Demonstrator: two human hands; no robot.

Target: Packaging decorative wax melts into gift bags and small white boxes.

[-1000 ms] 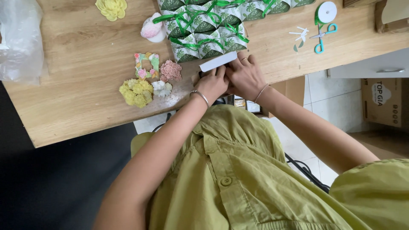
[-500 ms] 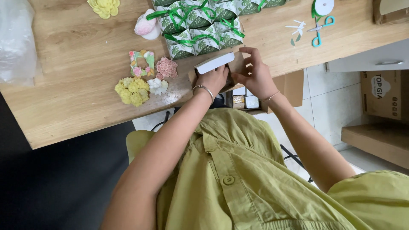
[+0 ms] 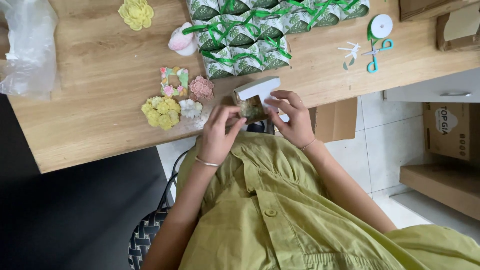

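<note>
A small box with a white flap raised and a clear window showing something pale inside sits at the worktop edge, held between both hands. The left hand pinches its lower side; the right hand grips its right edge, fingers curled.
</note>
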